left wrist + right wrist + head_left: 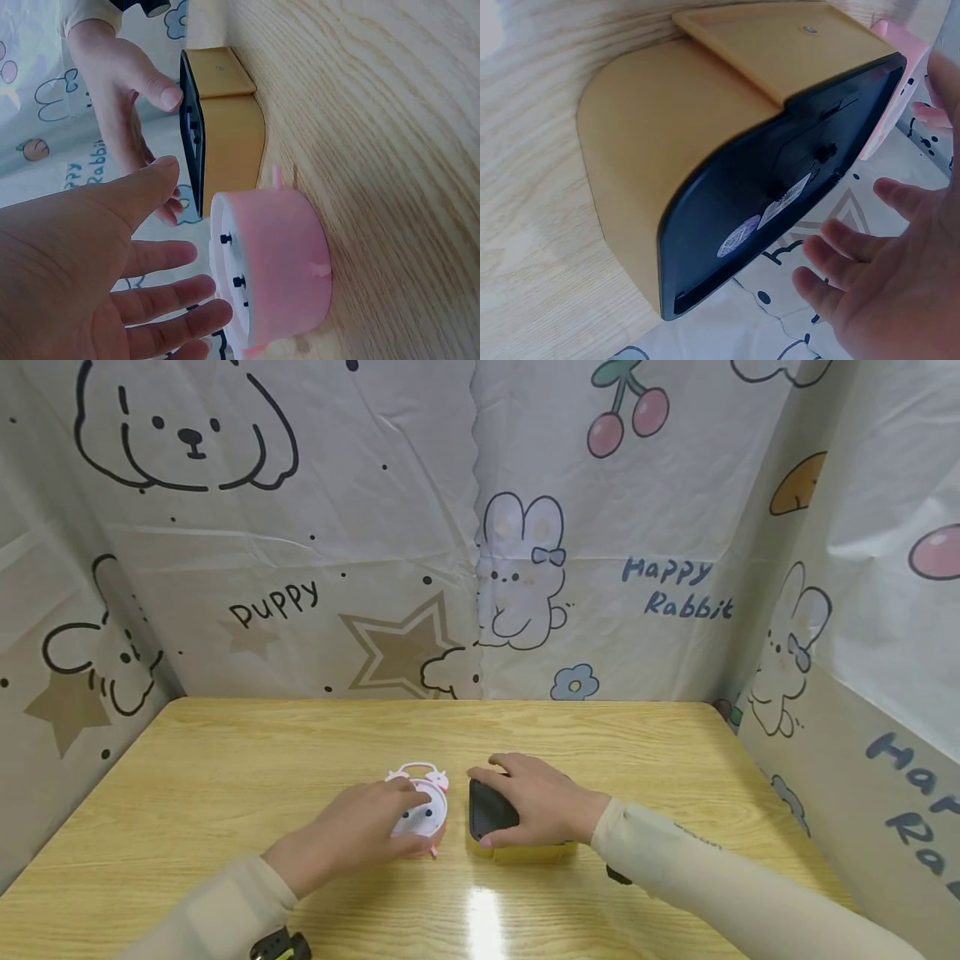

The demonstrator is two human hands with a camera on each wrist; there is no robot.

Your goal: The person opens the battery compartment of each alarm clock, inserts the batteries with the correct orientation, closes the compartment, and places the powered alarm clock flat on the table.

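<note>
A pink twin-bell alarm clock (438,817) lies on the table with its white back and small black knobs facing up. My left hand (358,828) hovers over its left side, fingers spread and relaxed; contact cannot be made out. To its right lies a yellow rounded case (637,127), its black back panel (489,810) facing up. That panel shows knobs, a barcode label and a round sticker in the right wrist view. Above the case is my right hand (542,800), fingers loosely extended, with a gap beneath them in the right wrist view. The undersides of both things are hidden.
The wooden table (262,743) has a back edge against a white curtain (420,527) printed with animals and stars. More curtain hangs at the left and right sides. A dark band (281,945) sits on the left sleeve.
</note>
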